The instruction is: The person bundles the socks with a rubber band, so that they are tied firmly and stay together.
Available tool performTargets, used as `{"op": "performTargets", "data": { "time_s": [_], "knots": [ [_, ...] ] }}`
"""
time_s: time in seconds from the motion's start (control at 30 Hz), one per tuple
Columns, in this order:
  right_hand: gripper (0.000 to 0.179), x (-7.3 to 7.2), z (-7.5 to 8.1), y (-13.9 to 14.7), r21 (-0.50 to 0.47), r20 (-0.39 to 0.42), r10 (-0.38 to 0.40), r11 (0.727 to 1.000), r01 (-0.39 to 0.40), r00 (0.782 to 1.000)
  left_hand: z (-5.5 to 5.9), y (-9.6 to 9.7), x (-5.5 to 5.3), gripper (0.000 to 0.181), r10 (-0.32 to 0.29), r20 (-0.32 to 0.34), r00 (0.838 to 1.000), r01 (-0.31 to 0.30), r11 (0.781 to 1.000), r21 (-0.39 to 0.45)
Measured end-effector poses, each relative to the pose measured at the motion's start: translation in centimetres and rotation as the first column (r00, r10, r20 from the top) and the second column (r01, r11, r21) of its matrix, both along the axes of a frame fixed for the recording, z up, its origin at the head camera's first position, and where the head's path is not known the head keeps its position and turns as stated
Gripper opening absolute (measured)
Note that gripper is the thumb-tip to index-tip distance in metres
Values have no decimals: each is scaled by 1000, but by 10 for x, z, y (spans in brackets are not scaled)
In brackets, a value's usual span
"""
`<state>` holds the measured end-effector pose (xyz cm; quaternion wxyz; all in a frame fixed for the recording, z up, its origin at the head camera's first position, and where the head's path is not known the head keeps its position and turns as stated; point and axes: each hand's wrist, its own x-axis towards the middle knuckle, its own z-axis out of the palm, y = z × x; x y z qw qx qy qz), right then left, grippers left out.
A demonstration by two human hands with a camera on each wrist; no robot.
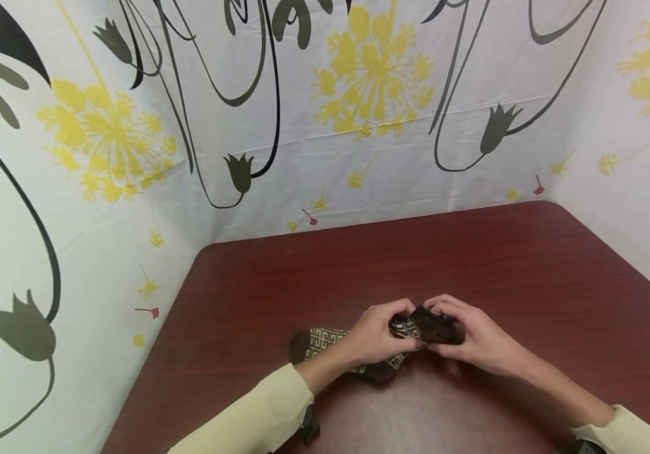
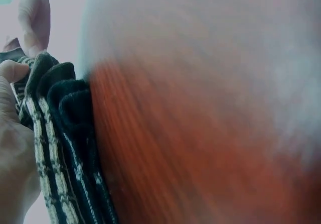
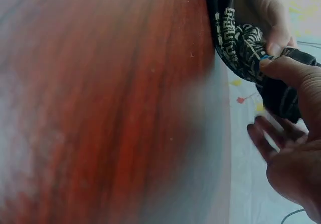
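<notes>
Dark brown socks (image 1: 323,340) with a cream geometric pattern lie stacked on the table, their feet toward the left. My left hand (image 1: 378,334) grips the stack around its patterned leg part, thumb on the near side. At the right end, my right hand (image 1: 480,337) holds the bunched dark cuffs (image 1: 438,326) between thumb and fingers. In the left wrist view, several sock layers (image 2: 55,148) hang side by side below the hands. The right wrist view shows the right thumb (image 3: 288,71) pressing on the folded cuff, with other fingers spread below it.
The reddish-brown table (image 1: 444,265) extends behind and to both sides of the hands. White sheeting (image 1: 302,126) with yellow and grey flower prints surrounds its back and sides. A dark strapped device (image 1: 309,425) sits at the left sleeve.
</notes>
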<state>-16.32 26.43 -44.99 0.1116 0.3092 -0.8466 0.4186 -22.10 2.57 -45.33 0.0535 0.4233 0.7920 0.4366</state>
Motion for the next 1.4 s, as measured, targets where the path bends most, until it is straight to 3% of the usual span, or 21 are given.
{"op": "performTargets", "data": {
  "time_s": [0.13, 0.43, 0.6, 0.77, 0.87, 0.93, 1.03, 1.1, 1.27, 1.4],
  "knots": [
    [49, 1, 2, -4, -29, 11, 26, 999, -26, 1000, 0, -2, -2, 28, -33, 21, 999, 32, 999, 12],
    [45, -3, 2, -3, -27, -54, -8, 1000, 6, 999, 4, -3, -8, 26, -96, 32, 995, 95, 995, 29],
    [42, -2, 2, -2, 0, -62, -81, 997, 81, 995, 9, 2, -10, 25, -80, -8, 997, 80, 997, 5],
    [36, -2, 1, -1, 17, -63, -94, 995, 95, 994, 13, 4, -9, 24, -47, -35, 998, 46, 999, -28],
    [35, -3, 2, 1, 8, -16, -63, 998, 63, 998, 13, 4, -9, 24, -29, 21, 999, 30, 999, -40],
    [37, -4, 2, 2, -35, 59, -11, 999, 13, 998, 13, 4, -10, 25, -27, 79, 997, 30, 999, -38],
    [43, -5, 0, 2, -113, 160, 67, 992, -49, 985, 13, 4, -13, 27, -38, 188, 981, 38, 999, 8],
    [45, -7, 0, 2, -150, 182, 82, 987, -55, 980, 13, 3, -15, 27, -56, 262, 963, 44, 998, 51],
    [42, -9, 2, 0, -133, 148, -8, 991, 28, 989, 14, -2, -20, 29, -91, 398, 913, 58, 994, 95],
    [36, -9, 6, -1, -113, 203, -9, 993, 33, 979, 17, -9, -24, 28, -115, 448, 887, 91, 993, 75]
  ]
}}
